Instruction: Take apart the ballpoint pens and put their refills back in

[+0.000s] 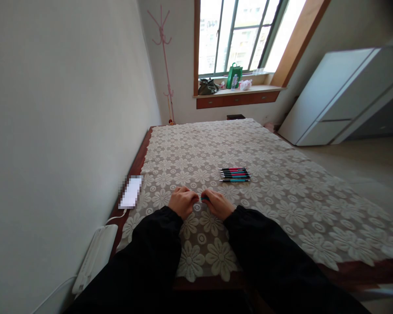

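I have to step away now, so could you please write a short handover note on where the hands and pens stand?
Left hand: closed, fingertips meeting the right hand over the cloth; whether it grips the pen is unclear.
Right hand: shut on a small teal pen, mostly hidden.
Pen row: several pens lying side by side on the lace cloth, just beyond the hands, untouched.
Done: pens lined up.
Left: the pen in hand is not in the row.
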{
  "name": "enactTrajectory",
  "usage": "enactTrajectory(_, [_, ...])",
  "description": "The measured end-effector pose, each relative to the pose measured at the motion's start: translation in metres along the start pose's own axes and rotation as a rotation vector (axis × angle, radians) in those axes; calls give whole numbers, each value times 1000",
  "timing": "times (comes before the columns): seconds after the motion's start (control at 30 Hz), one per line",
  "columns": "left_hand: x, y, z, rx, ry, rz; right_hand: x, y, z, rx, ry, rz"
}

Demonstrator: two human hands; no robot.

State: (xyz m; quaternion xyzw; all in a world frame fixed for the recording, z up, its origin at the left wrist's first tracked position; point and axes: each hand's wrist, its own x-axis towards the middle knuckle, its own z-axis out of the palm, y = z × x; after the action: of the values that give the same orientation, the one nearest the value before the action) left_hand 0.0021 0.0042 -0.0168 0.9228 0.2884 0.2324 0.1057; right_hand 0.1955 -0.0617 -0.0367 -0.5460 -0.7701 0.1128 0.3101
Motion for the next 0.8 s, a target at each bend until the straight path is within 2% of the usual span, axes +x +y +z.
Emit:
enactTrajectory(0.27, [-1, 4, 1, 5, 2, -18, -1, -5, 1, -38, -46, -61])
enactTrajectory(0.53, [-1, -1, 7, -212, 55, -128, -1, -8, 1, 56, -6, -22])
enactTrajectory(0.8, [1, -2, 5, -308, 60, -134, -1, -6, 3, 110, -7, 12])
